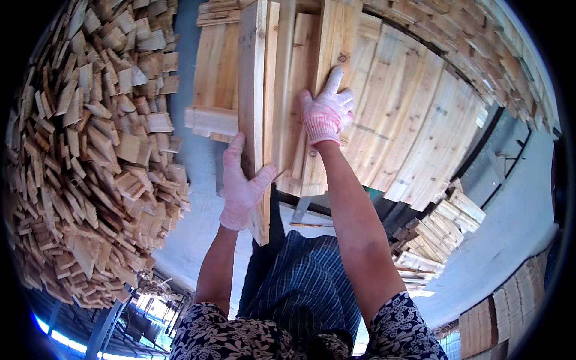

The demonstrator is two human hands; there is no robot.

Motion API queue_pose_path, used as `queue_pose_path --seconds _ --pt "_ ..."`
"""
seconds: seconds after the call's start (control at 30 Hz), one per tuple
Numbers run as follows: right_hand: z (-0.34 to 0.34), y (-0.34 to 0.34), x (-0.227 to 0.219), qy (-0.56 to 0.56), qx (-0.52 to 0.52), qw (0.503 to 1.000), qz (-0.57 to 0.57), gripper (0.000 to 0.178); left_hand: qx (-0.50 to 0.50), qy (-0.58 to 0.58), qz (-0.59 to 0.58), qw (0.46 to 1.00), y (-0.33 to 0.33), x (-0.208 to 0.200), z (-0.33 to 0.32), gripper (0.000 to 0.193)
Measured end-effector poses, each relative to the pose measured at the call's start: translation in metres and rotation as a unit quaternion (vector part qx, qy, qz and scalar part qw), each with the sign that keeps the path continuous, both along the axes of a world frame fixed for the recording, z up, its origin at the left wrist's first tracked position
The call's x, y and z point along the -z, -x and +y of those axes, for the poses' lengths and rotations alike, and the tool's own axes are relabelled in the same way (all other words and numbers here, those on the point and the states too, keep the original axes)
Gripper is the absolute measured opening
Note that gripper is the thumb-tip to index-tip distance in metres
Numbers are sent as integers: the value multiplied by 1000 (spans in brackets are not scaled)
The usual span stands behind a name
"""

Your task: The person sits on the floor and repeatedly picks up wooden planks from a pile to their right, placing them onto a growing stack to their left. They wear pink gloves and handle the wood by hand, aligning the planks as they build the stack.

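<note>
Both my hands wear white-and-pink knit gloves. With my left hand, I grip the near part of a pair of narrow wooden boards, fingers on the left side and thumb across the right. The boards stand on edge, tilted, pointing away from me. My right hand lies on a flat wooden board, thumb and index finger stretched apart, the index finger near a dark knot. Underneath are wider boards laid side by side as a panel. The glove hides part of the board below it.
A tall pile of short wood pieces rises at the left. More stacked wood runs along the far right. A small heap of boards lies below the panel's right end, and bundled wood stands at lower right.
</note>
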State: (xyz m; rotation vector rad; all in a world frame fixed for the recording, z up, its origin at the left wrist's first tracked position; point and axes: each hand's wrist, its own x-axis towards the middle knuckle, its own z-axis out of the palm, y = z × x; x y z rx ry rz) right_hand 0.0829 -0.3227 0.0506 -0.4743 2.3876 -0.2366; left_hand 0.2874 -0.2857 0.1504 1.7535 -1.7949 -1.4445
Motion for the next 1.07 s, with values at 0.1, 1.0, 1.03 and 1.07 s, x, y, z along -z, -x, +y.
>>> queue_pose_path --seconds 0.1,1.0,1.03,1.07 --pt "33 22 4 128 61 984 -105 107 38 21 12 999 23 0 16 90" --pt "416 376 109 23 104 994 -4 110 129 1 -375 918 334 178 131 119" --pt "423 379 115 43 82 996 8 112 127 -4 -352 927 331 178 125 118" --pt "410 385 107 31 84 996 -13 114 121 -4 -356 926 330 178 127 118"
